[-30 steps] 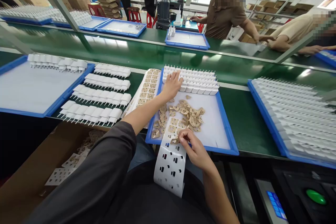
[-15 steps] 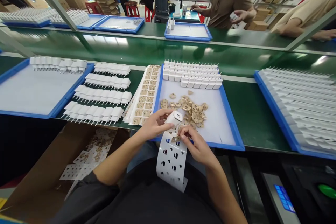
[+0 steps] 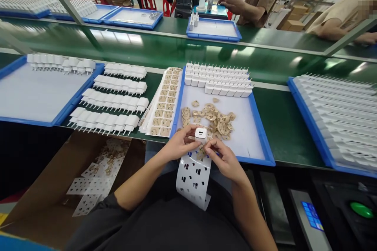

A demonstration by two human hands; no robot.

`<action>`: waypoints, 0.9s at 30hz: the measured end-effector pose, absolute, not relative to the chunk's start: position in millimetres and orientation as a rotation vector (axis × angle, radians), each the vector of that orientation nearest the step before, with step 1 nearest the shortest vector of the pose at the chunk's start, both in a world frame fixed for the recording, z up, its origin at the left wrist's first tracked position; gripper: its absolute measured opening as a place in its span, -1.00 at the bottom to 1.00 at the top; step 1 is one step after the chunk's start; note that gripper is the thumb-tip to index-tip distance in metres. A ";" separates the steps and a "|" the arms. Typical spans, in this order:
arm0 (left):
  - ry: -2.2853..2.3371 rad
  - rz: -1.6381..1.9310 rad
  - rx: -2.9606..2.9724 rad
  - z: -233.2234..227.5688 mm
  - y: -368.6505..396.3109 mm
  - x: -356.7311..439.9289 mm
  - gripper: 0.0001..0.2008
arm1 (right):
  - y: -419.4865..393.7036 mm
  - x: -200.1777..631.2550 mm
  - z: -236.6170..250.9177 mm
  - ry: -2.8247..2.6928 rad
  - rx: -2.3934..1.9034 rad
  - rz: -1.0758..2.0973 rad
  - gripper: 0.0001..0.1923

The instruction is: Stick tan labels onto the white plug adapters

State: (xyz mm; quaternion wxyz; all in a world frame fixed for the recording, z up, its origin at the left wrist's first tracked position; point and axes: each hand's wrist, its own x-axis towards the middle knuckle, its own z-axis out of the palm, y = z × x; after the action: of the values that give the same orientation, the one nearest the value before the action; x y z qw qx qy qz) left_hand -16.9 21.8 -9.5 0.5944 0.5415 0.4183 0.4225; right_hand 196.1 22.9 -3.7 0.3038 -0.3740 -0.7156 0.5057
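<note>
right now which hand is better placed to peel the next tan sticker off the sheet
Right hand: its fingertips rest at the backing sheet top edge by the tan stickers. The left hand is occupied holding the white charger.

No text, label or number can be read

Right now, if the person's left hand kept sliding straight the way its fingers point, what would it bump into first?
The left hand points to the right, across the white charger it holds. Going on, it would most likely meet the right hand first, whose fingertips sit just beside the charger. Depth between them is hard to judge.
</note>
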 end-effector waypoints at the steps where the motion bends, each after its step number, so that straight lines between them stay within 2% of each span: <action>1: 0.965 0.980 1.261 -9.9 21.5 -17.1 -0.58 | 22.7 195.9 -3.6 -1.886 -1.001 1.336 -0.80; 7: 1.059 0.950 1.325 -12.6 18.4 -18.1 -0.58 | 21.8 194.9 -2.1 -1.842 -1.043 1.338 -0.81; 14: 1.089 0.948 1.393 -13.3 21.9 -16.7 -0.45 | 21.1 194.9 -4.3 -1.888 -1.011 1.327 -0.88; 19: 1.151 0.977 1.390 -10.8 21.4 -12.4 -0.54 | 20.9 195.4 -1.4 -2.019 -1.001 1.258 -0.90; 23: 1.126 0.992 1.355 -9.5 20.2 -10.5 -0.45 | 20.7 195.0 3.0 -2.086 -0.929 1.258 -0.89; 27: 1.130 0.990 1.306 -8.2 19.8 -9.2 -0.57 | 20.8 196.4 3.9 -2.093 -0.856 1.292 -0.90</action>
State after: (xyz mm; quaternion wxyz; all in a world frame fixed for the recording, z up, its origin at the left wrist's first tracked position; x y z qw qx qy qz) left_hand -9.2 19.8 -8.2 0.5441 0.5506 0.4762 0.4172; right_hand 196.4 20.8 3.9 0.2655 -0.3168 -0.7748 0.4783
